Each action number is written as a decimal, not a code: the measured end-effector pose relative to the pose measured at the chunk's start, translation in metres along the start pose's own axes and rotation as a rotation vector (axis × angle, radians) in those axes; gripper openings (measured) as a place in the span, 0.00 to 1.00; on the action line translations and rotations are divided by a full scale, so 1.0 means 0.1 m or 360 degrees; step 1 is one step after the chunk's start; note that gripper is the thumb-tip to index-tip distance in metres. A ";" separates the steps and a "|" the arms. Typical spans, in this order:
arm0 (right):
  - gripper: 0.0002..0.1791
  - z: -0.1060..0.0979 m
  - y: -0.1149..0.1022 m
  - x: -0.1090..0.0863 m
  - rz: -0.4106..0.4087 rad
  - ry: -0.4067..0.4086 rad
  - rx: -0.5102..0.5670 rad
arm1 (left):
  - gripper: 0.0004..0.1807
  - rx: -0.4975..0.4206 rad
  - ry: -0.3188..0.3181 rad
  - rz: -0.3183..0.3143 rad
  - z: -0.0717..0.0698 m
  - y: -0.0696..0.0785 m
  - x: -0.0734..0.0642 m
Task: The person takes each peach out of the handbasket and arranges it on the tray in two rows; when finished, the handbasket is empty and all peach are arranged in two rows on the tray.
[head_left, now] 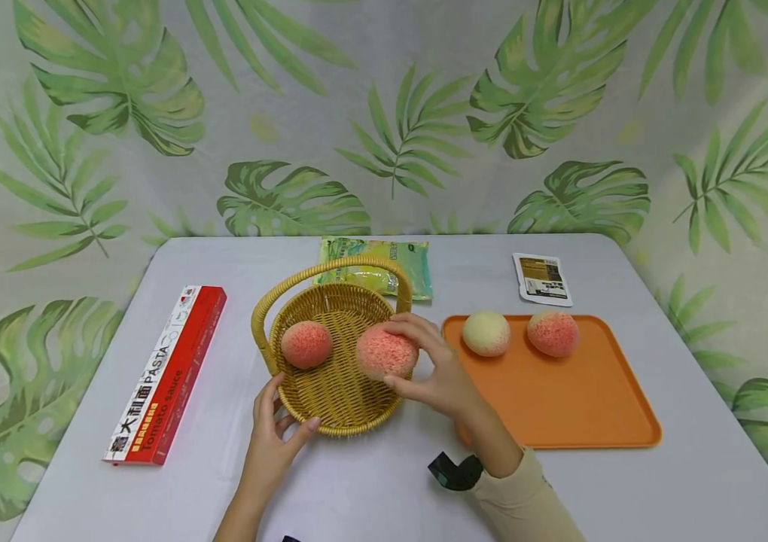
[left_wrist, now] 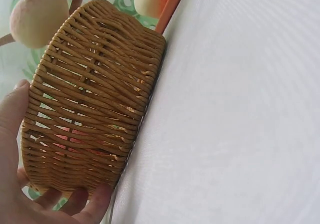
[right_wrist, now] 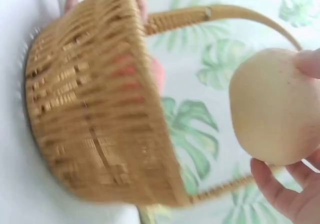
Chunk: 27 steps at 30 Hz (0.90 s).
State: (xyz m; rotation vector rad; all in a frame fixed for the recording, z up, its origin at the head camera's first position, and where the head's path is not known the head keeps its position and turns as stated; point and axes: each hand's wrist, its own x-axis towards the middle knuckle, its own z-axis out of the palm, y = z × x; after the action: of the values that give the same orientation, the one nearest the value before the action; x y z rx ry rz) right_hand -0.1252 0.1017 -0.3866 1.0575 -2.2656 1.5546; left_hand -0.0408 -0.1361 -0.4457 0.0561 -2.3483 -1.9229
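I see the left hand (head_left: 274,434) grasping the wicker basket (head_left: 330,418) at its near left rim, thumb at the top edge and fingers against the outer wall in the left wrist view. Right hand (head_left: 443,380) grasps a peach (head_left: 382,352) between thumb and fingers, held above the right part of the basket — my right wrist view puts it above the rim and apart from it. Its pink side faces the head camera, the pale cream side the right wrist. A second peach (head_left: 306,345) sits inside the basket, on the left. Basket stands upright on the white surface (head_left: 370,489), its handle (head_left: 327,266) arching over the far side. Right of it I have an orange tray (head_left: 560,406) with two peaches at its far edge: a pale one (head_left: 486,333) left, a pinker one (head_left: 553,333) right, just apart. Red and white pasta box (head_left: 163,376) lies well left of the basket, slanted. Green packet (head_left: 419,272) lies beyond the basket, partly hidden by the handle; small sachet (head_left: 543,279) lies just beyond the tray. Black band (head_left: 455,473) at the right wrist, beside a beige sleeve (head_left: 526,504).
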 end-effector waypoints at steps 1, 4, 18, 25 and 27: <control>0.31 -0.06 -0.06 -0.03 -0.0025 0.0051 0.0028 | 0.44 -0.0003 0.0001 -0.0004 0.00 0.00 0.00; 0.32 -0.22 -0.17 -0.15 -0.0054 0.0203 0.0033 | 0.44 -0.0010 0.0003 -0.0011 0.00 -0.03 0.01; 0.34 -0.56 0.20 -1.01 0.0355 0.0562 -0.0293 | 0.45 -0.0027 0.0005 -0.0003 0.00 -0.08 0.02; 0.33 -0.52 0.30 -1.15 0.0527 0.0618 -0.0348 | 0.45 0.0002 0.0003 -0.0005 0.00 -0.06 0.02; 0.33 -0.51 0.31 -1.16 0.0584 0.0624 -0.0383 | 0.45 0.0012 0.0001 -0.0005 0.00 -0.05 0.02</control>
State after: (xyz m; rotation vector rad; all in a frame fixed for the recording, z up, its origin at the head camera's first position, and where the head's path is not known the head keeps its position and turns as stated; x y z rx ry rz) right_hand -0.0733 0.2038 -0.4486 0.2541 -2.3633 1.4022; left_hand -0.0428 -0.1376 -0.4502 0.0611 -2.3566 -1.9157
